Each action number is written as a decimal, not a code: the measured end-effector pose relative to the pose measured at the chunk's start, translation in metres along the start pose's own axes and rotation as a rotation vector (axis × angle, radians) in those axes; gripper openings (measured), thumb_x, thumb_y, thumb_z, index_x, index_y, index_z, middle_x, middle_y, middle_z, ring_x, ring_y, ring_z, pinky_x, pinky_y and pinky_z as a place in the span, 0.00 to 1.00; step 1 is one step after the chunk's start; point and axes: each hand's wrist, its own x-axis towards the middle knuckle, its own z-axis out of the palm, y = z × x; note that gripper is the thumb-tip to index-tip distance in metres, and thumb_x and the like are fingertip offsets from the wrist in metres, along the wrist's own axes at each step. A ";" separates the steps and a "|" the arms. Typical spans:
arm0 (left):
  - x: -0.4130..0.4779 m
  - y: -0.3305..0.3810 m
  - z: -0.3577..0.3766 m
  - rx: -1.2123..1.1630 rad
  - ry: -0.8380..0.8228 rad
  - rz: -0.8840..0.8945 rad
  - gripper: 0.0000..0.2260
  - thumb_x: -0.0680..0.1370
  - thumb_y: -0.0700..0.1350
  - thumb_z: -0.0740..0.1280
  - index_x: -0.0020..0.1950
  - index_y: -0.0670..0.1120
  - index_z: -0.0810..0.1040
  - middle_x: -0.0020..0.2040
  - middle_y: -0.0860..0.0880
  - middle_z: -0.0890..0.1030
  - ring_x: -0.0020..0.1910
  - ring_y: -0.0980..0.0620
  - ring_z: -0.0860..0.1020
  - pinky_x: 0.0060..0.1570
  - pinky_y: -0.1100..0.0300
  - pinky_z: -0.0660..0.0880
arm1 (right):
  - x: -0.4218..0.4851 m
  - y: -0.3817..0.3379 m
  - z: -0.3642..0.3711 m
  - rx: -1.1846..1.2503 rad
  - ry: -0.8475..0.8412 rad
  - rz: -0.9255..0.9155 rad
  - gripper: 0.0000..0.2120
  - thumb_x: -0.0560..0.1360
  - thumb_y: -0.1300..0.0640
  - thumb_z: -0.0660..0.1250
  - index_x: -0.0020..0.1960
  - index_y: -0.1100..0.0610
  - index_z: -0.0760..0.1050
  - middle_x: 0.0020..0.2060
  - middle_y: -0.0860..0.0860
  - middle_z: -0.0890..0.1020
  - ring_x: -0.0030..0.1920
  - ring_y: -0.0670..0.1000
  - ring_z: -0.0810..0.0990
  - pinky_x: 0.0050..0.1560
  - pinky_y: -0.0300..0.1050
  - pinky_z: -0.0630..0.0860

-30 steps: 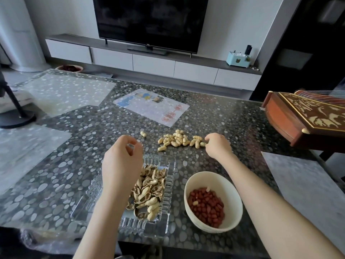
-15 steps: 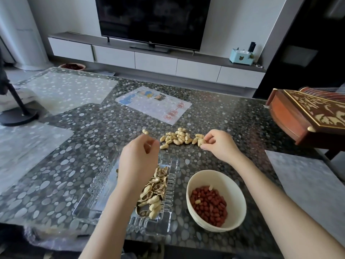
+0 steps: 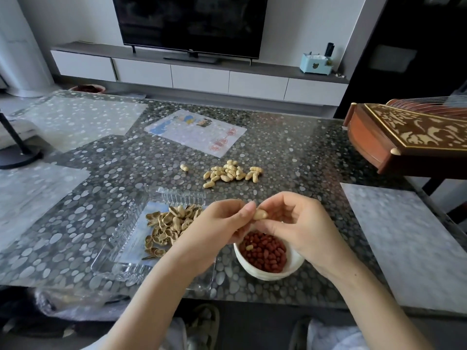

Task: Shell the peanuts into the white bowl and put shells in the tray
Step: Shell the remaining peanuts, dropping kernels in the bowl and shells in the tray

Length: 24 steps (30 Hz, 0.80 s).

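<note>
Pebble-patterned surface: near its front edge the clear tray holds empty shells, the white bowl red kernels. Left hand and right hand, grips clamped, pinch one peanut above the bowl; a mid-surface pile awaits shelling.

The tray with shells sits left of the bowl, and the peanuts lie behind both.

Only the television carries legible print — a small "TCL" on its lower bezel.
</note>
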 end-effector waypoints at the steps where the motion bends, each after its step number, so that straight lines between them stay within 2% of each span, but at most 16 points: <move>1: 0.000 0.000 0.004 -0.098 -0.029 -0.027 0.20 0.72 0.52 0.65 0.49 0.34 0.77 0.34 0.49 0.73 0.34 0.56 0.70 0.37 0.64 0.70 | -0.003 0.002 0.000 0.058 0.014 0.002 0.09 0.67 0.56 0.76 0.46 0.53 0.81 0.41 0.49 0.85 0.45 0.48 0.84 0.52 0.47 0.80; 4: 0.000 0.001 0.016 -0.387 -0.119 -0.071 0.14 0.73 0.45 0.65 0.50 0.35 0.76 0.34 0.48 0.73 0.33 0.56 0.70 0.32 0.67 0.68 | -0.009 0.006 0.001 0.129 0.059 -0.052 0.11 0.70 0.51 0.71 0.50 0.55 0.83 0.46 0.51 0.85 0.51 0.49 0.83 0.55 0.49 0.79; 9: 0.003 0.004 0.028 -0.611 -0.192 -0.137 0.07 0.74 0.41 0.64 0.41 0.38 0.75 0.32 0.47 0.73 0.30 0.56 0.70 0.28 0.68 0.67 | -0.012 0.009 0.007 0.042 0.174 -0.174 0.14 0.76 0.47 0.63 0.50 0.54 0.83 0.48 0.47 0.81 0.55 0.47 0.80 0.55 0.42 0.77; 13: 0.005 0.005 0.032 -0.572 -0.204 -0.145 0.08 0.73 0.42 0.64 0.38 0.38 0.75 0.33 0.47 0.73 0.30 0.56 0.69 0.28 0.68 0.66 | -0.012 0.007 0.004 0.067 0.188 -0.176 0.12 0.77 0.49 0.62 0.46 0.53 0.82 0.44 0.48 0.79 0.46 0.48 0.81 0.48 0.46 0.78; 14: 0.005 0.005 0.032 -0.531 -0.192 -0.144 0.08 0.73 0.43 0.65 0.37 0.40 0.77 0.32 0.47 0.72 0.30 0.56 0.69 0.28 0.68 0.66 | -0.012 0.006 0.003 0.030 0.207 -0.203 0.11 0.77 0.50 0.63 0.44 0.52 0.82 0.42 0.48 0.78 0.44 0.47 0.80 0.45 0.43 0.77; 16: 0.006 0.005 0.032 -0.444 -0.149 -0.140 0.10 0.72 0.46 0.67 0.34 0.42 0.79 0.32 0.47 0.72 0.30 0.56 0.68 0.28 0.67 0.66 | -0.013 0.005 -0.001 -0.087 0.274 -0.264 0.09 0.77 0.52 0.63 0.41 0.49 0.81 0.38 0.47 0.77 0.40 0.43 0.78 0.40 0.31 0.71; 18: 0.008 0.005 0.030 -0.370 -0.084 -0.134 0.12 0.73 0.49 0.66 0.36 0.42 0.79 0.31 0.48 0.72 0.30 0.56 0.69 0.28 0.67 0.67 | -0.013 0.006 -0.002 -0.180 0.339 -0.292 0.08 0.77 0.50 0.64 0.40 0.41 0.77 0.37 0.45 0.77 0.38 0.43 0.77 0.39 0.27 0.68; 22: 0.007 0.006 0.027 -0.221 -0.003 -0.112 0.15 0.72 0.53 0.66 0.38 0.41 0.79 0.31 0.48 0.72 0.31 0.55 0.69 0.30 0.67 0.69 | -0.014 0.011 0.002 -0.251 0.387 -0.312 0.10 0.75 0.48 0.61 0.38 0.36 0.74 0.35 0.43 0.74 0.38 0.45 0.75 0.39 0.31 0.68; 24: 0.006 0.006 0.027 -0.193 -0.022 -0.127 0.16 0.72 0.55 0.66 0.37 0.41 0.78 0.31 0.47 0.73 0.31 0.55 0.70 0.32 0.66 0.69 | -0.014 0.013 0.004 -0.285 0.382 -0.337 0.10 0.75 0.49 0.62 0.37 0.40 0.77 0.34 0.42 0.73 0.38 0.45 0.74 0.39 0.34 0.70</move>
